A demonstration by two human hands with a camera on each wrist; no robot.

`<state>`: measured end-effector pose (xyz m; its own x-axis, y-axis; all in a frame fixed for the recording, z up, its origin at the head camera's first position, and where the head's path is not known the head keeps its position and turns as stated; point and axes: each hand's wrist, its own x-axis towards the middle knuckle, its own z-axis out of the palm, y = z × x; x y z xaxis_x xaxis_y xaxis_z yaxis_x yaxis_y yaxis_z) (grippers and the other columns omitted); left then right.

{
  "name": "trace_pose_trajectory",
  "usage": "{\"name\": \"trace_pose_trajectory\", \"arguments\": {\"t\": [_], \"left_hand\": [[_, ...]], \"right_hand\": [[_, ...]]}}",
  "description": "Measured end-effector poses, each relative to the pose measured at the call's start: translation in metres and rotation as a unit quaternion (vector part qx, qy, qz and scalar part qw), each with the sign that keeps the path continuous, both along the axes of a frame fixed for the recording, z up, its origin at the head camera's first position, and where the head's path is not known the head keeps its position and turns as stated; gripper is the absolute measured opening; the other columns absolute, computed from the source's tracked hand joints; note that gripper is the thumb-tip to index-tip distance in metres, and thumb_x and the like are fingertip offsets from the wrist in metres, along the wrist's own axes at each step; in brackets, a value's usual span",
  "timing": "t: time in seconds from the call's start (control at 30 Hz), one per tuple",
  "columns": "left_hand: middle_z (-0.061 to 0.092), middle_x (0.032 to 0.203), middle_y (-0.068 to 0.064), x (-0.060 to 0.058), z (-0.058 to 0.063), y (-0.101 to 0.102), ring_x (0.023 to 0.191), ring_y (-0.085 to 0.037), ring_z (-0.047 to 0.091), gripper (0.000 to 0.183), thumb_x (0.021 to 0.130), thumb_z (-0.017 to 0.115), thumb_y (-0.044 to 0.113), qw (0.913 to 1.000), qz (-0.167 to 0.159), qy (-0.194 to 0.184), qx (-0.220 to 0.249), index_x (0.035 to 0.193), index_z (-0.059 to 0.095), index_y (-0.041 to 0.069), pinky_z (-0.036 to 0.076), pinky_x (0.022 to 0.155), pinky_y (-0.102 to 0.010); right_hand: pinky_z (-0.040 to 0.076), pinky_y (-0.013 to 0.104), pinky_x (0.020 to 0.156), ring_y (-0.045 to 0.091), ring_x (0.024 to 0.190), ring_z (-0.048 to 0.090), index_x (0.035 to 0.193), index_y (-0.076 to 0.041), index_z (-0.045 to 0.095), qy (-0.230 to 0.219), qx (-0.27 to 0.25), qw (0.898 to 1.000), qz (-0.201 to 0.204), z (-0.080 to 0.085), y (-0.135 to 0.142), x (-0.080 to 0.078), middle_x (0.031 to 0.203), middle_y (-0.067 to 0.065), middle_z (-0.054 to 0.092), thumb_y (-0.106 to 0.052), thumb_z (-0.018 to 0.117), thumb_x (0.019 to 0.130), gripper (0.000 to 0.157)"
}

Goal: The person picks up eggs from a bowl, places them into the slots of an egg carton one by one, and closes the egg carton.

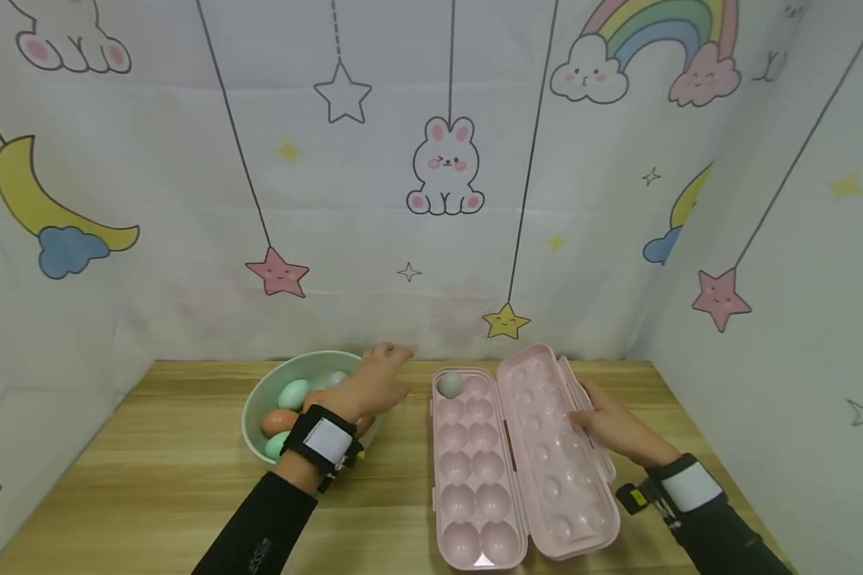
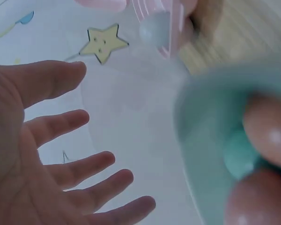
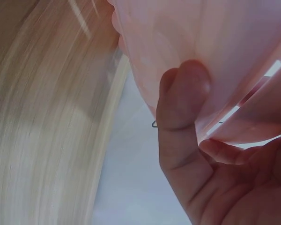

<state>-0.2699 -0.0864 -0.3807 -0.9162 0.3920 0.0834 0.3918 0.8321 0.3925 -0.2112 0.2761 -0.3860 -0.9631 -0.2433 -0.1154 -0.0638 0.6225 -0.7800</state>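
A pink plastic egg box (image 1: 458, 463) lies open on the table, its lid (image 1: 557, 471) folded out to the right. One pale egg (image 1: 449, 385) sits in the far left cup. My right hand (image 1: 618, 423) grips the lid's right edge, the thumb (image 3: 182, 103) on its inner face in the right wrist view. At the left stands a light green bowl (image 1: 253, 411) holding several brown and pale green eggs. My left hand (image 1: 374, 383) is over the bowl's right rim, fingers spread and holding nothing; the left wrist view shows the bare palm (image 2: 14, 159) beside the bowl.
The wood-grain table (image 1: 165, 471) ends at a white printed cloth (image 1: 374, 239) at the back, and more cloth (image 1: 784, 359) flanks it on the right. Each wrist wears a black strap (image 1: 324, 439) with a small camera.
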Motion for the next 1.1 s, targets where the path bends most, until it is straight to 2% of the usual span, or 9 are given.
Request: {"name": "trace_pose_trajectory", "arguments": {"t": [0.2,0.37,0.5,0.7,0.9,1.1], "left_hand": [[0.042,0.135,-0.030,0.003,0.005,-0.040,0.124,-0.045,0.041,0.050,0.091,0.057,0.018,0.9990,-0.008,-0.031,-0.031,0.138,0.049,0.001,0.037,0.095,-0.054],[0.051,0.119,-0.023,0.006,-0.001,-0.061,0.111,-0.038,0.050,0.043,0.086,0.059,0.015,0.9963,-0.013,-0.055,-0.064,0.128,0.057,0.003,0.039,0.091,-0.051],[0.053,0.114,-0.019,0.004,-0.003,-0.067,0.102,-0.033,0.051,0.043,0.082,0.057,0.011,0.9946,-0.019,-0.072,-0.072,0.124,0.059,0.004,0.042,0.085,-0.049],[0.053,0.109,-0.014,-0.003,0.000,-0.070,0.090,-0.025,0.048,0.042,0.081,0.058,0.011,0.9893,-0.026,-0.114,-0.087,0.122,0.059,0.005,0.041,0.080,-0.042],[0.055,0.093,-0.009,-0.008,-0.001,-0.073,0.081,-0.024,0.048,0.038,0.080,0.060,0.008,0.9847,-0.017,-0.163,-0.060,0.118,0.059,0.002,0.041,0.073,-0.037],[0.052,0.085,-0.005,-0.010,-0.006,-0.074,0.076,-0.022,0.048,0.025,0.080,0.064,0.006,0.9823,-0.005,-0.172,-0.075,0.104,0.060,0.007,0.041,0.063,-0.033]], "right_hand": [[0.038,0.055,0.095,0.050,0.129,0.032,0.147,0.011,0.015,0.003,-0.013,1.000,0.004,-0.001,0.005,-0.001,0.146,0.035,0.022,-0.007,0.045,0.096,0.062],[0.038,0.056,0.094,0.050,0.129,0.031,0.148,0.011,0.014,-0.001,-0.016,1.000,0.010,-0.001,0.005,-0.001,0.147,0.035,0.021,-0.008,0.045,0.097,0.063],[0.038,0.056,0.095,0.050,0.130,0.031,0.148,0.011,0.013,0.002,-0.017,1.000,0.012,-0.001,0.006,-0.001,0.147,0.035,0.020,-0.007,0.045,0.096,0.063],[0.039,0.056,0.094,0.052,0.130,0.030,0.148,0.010,0.013,0.001,-0.017,1.000,0.012,-0.002,0.007,0.000,0.147,0.035,0.020,-0.008,0.045,0.097,0.064],[0.039,0.056,0.094,0.051,0.130,0.031,0.149,0.010,0.014,0.008,-0.017,1.000,0.015,-0.003,0.005,-0.002,0.147,0.035,0.021,-0.008,0.045,0.096,0.064],[0.038,0.057,0.094,0.051,0.131,0.030,0.150,0.009,0.011,0.004,-0.013,1.000,0.018,-0.003,0.004,-0.004,0.148,0.034,0.019,-0.008,0.045,0.097,0.065]]}}
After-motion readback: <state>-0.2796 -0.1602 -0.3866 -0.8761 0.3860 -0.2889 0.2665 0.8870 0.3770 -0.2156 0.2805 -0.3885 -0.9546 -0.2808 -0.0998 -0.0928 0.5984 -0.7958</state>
